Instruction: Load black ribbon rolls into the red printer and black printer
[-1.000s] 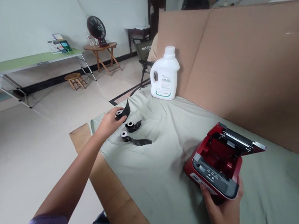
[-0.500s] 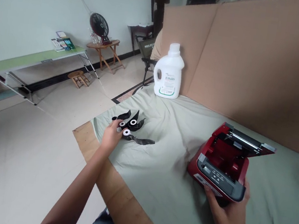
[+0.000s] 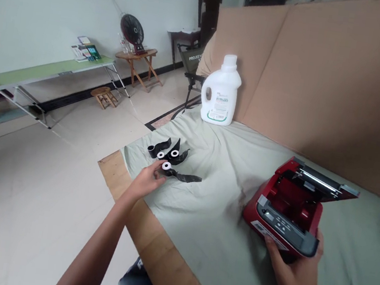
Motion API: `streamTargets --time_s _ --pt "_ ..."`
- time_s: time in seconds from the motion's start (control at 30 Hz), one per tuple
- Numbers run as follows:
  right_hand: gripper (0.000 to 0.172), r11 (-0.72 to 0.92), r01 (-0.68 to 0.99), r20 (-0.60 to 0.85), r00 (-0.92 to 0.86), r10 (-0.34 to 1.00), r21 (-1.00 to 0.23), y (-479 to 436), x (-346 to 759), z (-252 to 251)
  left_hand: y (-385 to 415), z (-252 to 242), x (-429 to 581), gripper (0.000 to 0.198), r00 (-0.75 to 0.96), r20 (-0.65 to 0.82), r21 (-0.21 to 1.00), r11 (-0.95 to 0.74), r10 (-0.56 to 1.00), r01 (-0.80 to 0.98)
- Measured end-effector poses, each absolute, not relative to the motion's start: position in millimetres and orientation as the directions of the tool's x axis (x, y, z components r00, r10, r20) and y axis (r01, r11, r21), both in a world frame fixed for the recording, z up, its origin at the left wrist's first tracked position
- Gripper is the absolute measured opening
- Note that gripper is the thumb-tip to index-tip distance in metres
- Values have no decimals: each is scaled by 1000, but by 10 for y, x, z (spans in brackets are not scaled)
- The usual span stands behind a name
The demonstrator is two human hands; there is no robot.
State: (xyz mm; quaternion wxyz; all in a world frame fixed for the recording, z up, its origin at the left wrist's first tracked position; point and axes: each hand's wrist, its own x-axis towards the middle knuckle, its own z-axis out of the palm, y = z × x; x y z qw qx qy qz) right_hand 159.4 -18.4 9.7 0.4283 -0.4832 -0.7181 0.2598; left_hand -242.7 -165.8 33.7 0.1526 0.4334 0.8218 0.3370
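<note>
My left hand (image 3: 147,181) is at a small roll with a white end (image 3: 167,166), from which a black strip (image 3: 187,178) trails to the right. Thumb and forefinger are apart at that roll's near left side; I see no grip on it. Just behind lie more black rolls, among them a white-ended one (image 3: 174,153) and a dark one (image 3: 152,151), with loose curling strips. On the right, my right hand (image 3: 298,275) holds a red label printer (image 3: 258,211) by its front right corner, thumb on the front face. The printer's lid (image 3: 329,181) is raised, showing the red bay inside.
A white detergent bottle (image 3: 220,95) stands at the back of the green cloth (image 3: 213,230), before a cardboard panel (image 3: 319,80). The wooden table edge (image 3: 163,252) runs along the near left. Beyond are a green folding table (image 3: 44,70), a stool (image 3: 104,96) and a fan (image 3: 132,29).
My left hand has moved from the rear rolls towards me, to the front roll. The view has shifted slightly. My right hand stays on the printer.
</note>
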Motion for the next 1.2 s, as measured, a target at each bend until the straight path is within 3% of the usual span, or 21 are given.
streamTargets --time_s 0.1,0.17,0.23,0.33,0.4,0.47,0.57,0.67,0.83,0.93,1.07,1.13,1.2 --pt "114 353 470 324 -143 935 -809 -175 1647 33 -1588 345 -2400 31 -597 16 683 427 802 592" --pt "115 333 474 326 -100 940 -815 -160 1710 42 -1560 378 -2370 31 -606 66 735 372 793 567" --pt "110 407 486 423 -83 902 -773 -143 1768 162 -1523 444 -2317 36 -580 120 820 249 806 515" --pt "79 589 513 604 -161 781 -625 -129 1780 564 -1360 628 -2148 45 -494 139 917 76 858 391" --pt "45 662 499 635 -256 729 -560 -122 1713 899 -1153 811 -1949 46 -413 150 947 -10 898 321" --pt "30 720 439 626 -364 689 -537 -96 1601 1206 -891 1021 -1685 42 -286 168 954 -83 943 288" --pt "32 773 398 552 -545 632 -493 13 1427 1546 -490 1299 -1235 35 -20 185 959 -177 982 220" --pt "27 742 445 382 -655 652 -501 175 1358 1739 -181 1424 -856 34 146 175 977 -191 974 99" --pt "22 649 489 242 -659 713 -583 387 1493 1768 71 1289 -517 33 106 127 991 -122 986 -50" --pt "21 656 524 224 -662 715 -543 472 1592 1671 49 1143 -392 48 67 9 996 -3 998 -89" --pt "19 586 663 94 -621 778 -465 552 1651 1572 -177 1074 -264 89 163 -171 983 179 972 -35" --pt "18 534 719 -1 -597 803 -444 560 1639 1551 -315 1111 -231 93 210 -188 982 186 959 30" --pt "19 493 765 -91 -573 814 -414 554 1597 1525 -421 1168 -221 85 264 -209 977 193 942 88"
